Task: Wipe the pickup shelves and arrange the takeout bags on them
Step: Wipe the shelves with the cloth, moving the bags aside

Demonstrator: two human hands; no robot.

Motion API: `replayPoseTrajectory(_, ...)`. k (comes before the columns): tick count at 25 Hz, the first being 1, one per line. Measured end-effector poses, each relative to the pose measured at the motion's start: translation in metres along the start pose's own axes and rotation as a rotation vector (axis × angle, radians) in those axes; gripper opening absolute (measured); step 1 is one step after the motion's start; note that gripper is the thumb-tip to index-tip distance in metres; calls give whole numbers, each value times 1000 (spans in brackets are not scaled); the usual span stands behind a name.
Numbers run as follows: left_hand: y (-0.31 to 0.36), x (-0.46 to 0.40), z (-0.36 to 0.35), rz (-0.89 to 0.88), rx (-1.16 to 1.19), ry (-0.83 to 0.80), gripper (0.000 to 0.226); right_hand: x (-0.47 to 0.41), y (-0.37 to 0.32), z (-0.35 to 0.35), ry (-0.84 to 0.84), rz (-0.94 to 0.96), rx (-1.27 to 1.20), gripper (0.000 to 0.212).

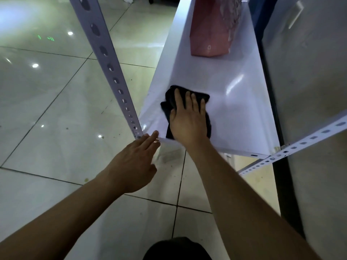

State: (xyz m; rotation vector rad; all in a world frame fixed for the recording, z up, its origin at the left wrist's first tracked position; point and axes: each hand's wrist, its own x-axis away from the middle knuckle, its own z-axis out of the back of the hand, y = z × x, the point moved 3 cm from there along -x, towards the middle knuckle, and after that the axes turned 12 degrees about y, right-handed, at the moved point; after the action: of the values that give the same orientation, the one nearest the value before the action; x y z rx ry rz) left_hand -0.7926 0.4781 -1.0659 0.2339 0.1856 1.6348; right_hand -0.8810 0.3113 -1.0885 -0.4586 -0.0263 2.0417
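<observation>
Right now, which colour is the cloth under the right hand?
Black. The cloth lies on the white shelf, seen in the head view.

We see the shelf (242,117) running from the frame's centre to its top, with the cloth (170,102) lying on its near end under the right hand (188,121). The bag (212,29) stands farther back on it (upper centre). The left hand (135,162) touches the shelf's near left corner, beside the post (105,53) at left.

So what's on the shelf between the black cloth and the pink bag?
Nothing. In the head view, the shelf is bare between the cloth under the right hand and the bag.
</observation>
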Motion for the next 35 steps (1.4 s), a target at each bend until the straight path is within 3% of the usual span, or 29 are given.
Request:
replayPoseTrajectory(3, -7, 0, 4, 5, 73, -61, 61, -1, -3, -6, -49, 73, -62, 53)
replayPoseTrajectory(8, -3, 1, -2, 5, 21, -92, 68, -85, -2, -16, -144, -30, -23, 59)
replayPoseTrajectory(12, -5, 1, -2, 7, -15, -125, 74, -65, -44, -29, -165, 265, -74, 59)
replayPoseTrajectory(14, -6, 1, -3, 13, -14, -120, 75, -66, -50, -29, -174, 288, -101, 59)
replayPoseTrajectory(17, -6, 0, -3, 29, -7, -115, 78, -67, -28, -27, -96, 174, -90, 58)
replayPoseTrajectory(21, -4, -2, -2, 25, 49, -103, 89, -74, 83, -4, 36, -62, -1, 56)
replayPoseTrajectory(24, -4, 0, -2, 35, 80, -90, 89, -78, 162, 16, -1, -236, 72, 58)
replayPoseTrajectory(26, -2, 1, -4, 40, 81, -75, 87, -76, 176, 16, -43, -344, 94, 60)
replayPoseTrajectory(28, -1, 2, -8, 31, 61, -55, 85, -72, 151, 10, -65, -362, 81, 61)
replayPoseTrajectory(31, -1, 3, -14, 38, 11, -21, 87, -61, 64, -5, 3, -71, 67, 58)
replayPoseTrajectory(35, 6, 3, -18, 73, -4, 3, 87, -54, -31, -24, -148, 169, -59, 59)
